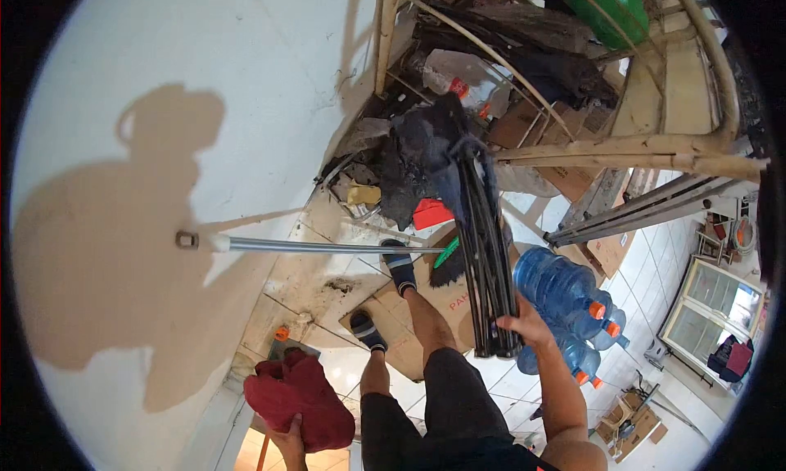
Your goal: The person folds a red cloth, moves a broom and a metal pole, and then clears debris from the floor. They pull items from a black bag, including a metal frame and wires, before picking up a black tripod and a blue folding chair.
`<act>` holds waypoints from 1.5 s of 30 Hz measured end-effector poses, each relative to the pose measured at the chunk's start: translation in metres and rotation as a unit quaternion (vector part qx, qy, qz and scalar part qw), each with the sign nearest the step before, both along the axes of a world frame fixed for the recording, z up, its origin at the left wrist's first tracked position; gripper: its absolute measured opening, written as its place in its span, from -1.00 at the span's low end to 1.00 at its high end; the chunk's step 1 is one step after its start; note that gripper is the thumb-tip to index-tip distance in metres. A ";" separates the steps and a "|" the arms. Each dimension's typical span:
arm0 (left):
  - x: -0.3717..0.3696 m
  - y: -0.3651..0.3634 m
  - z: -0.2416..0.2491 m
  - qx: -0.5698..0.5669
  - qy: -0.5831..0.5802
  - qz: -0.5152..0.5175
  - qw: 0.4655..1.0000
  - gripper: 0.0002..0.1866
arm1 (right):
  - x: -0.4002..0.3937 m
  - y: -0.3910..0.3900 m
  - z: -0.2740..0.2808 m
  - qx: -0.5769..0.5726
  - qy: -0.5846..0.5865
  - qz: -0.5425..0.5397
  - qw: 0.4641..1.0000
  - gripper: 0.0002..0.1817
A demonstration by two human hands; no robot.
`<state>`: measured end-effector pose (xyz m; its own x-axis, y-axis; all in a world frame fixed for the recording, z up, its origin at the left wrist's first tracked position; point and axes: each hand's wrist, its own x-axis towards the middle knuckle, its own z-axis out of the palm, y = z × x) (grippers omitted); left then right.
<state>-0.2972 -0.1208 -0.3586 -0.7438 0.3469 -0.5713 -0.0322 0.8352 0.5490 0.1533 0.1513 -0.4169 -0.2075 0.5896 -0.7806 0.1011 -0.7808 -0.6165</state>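
My right hand [528, 324] is closed round the lower end of a folded bundle of black rods [483, 258], with dark cloth at its far end. My left hand [288, 440] holds a bunched dark red cloth [301, 399] at the lower left. Between the wall and the bundle runs a metal pole [319, 247], near a broom head with green on it [447, 262]. The far end of the bundle is over a heap of grey, dusty cloth [405, 168].
Blue water bottles [557, 287] with orange caps stand to the right of the bundle. Flattened cardboard [397, 311] lies under my feet. A bamboo frame [630, 152] crosses the upper right, over clutter and a green bag [610, 9]. The white wall [270, 86] fills the left.
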 end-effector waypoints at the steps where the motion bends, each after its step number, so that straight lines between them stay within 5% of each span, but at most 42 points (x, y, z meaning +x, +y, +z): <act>1: -0.001 0.002 0.001 0.012 0.001 -0.022 1.000 -0.24 | 0.008 -0.023 0.002 -0.028 -0.010 -0.018 0.999 -0.08; 3: -0.004 0.005 0.004 0.038 0.002 -0.069 0.997 -0.22 | 0.013 -0.050 0.022 -0.052 -0.014 -0.015 0.998 -0.07; 6: 0.000 0.010 0.019 -0.146 0.120 -0.085 0.978 -0.24 | 0.028 -0.097 0.048 -0.069 -0.046 0.005 0.997 -0.07; 9: -0.023 -0.015 0.005 0.050 0.036 -0.150 0.987 -0.24 | 0.034 -0.153 0.070 -0.088 -0.063 -0.015 0.994 -0.08; 14: -0.035 -0.029 0.007 0.096 0.025 -0.185 0.978 -0.32 | 0.033 -0.267 0.057 -0.078 -0.155 -0.110 0.979 -0.12; 20: -0.038 -0.057 -0.012 0.124 0.007 -0.216 0.968 -0.34 | 0.047 -0.386 -0.065 -0.058 -0.375 -0.045 0.924 -0.10; 26: -0.036 -0.081 -0.081 0.067 0.067 -0.294 0.951 -0.35 | 0.043 -0.454 -0.225 -0.098 -0.397 -0.101 0.907 -0.15; 29: -0.027 -0.078 -0.142 0.033 0.128 -0.345 0.929 -0.37 | 0.034 -0.445 -0.264 -0.074 -0.437 -0.100 0.891 -0.11; 31: -0.032 -0.076 -0.208 0.129 0.050 -0.332 0.933 -0.37 | 0.031 -0.450 -0.302 -0.061 -0.431 -0.140 0.890 -0.13; 34: -0.027 -0.049 -0.279 0.088 0.137 -0.401 0.902 -0.35 | 0.037 -0.490 -0.389 -0.031 -0.456 -0.114 0.882 -0.04; 37: -0.039 -0.033 -0.354 0.034 0.231 -0.442 0.866 -0.32 | 0.041 -0.520 -0.449 -0.039 -0.236 -0.280 0.930 -0.17; 41: -0.049 -0.009 -0.407 -0.017 0.277 -0.444 0.852 -0.30 | 0.064 -0.568 -0.540 0.032 -0.217 -0.221 0.950 -0.20; 44: -0.071 0.003 -0.434 -0.031 0.279 -0.463 0.841 -0.29 | 0.062 -0.566 -0.551 -0.071 -0.019 -0.336 0.939 -0.29; 45: -0.077 0.009 -0.441 -0.044 0.259 -0.470 0.843 -0.29 | 0.065 -0.551 -0.542 -0.097 -0.037 -0.298 0.949 -0.36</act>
